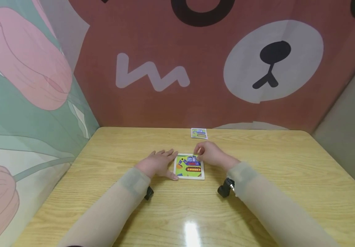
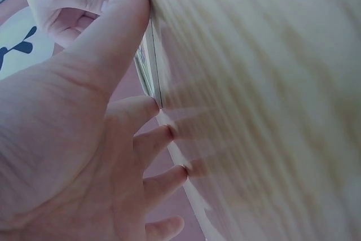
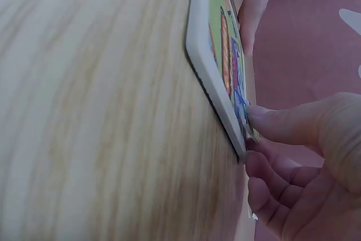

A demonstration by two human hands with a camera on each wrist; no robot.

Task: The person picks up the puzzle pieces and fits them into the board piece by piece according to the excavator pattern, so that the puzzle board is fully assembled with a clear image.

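A square puzzle board [image 1: 189, 177] with a white rim lies flat on the table, its picture a blue and red excavator on green. My left hand [image 1: 156, 164] steadies its left side, fingers spread, thumb by the near left corner and index finger by the far one. At the far right corner my right hand [image 1: 212, 154] pinches a small puzzle piece [image 3: 251, 130] between thumb and fingers. In the right wrist view that piece tilts up a little from the board. The fingers cover most of it in the head view.
A picture card [image 1: 199, 133] with a similar excavator lies beyond the board, near the back edge of the wooden table [image 1: 258, 212]. Behind the table rises a wall with a bear print [image 1: 152, 109]; a tulip-print wall [image 1: 41, 137] stands at the left.
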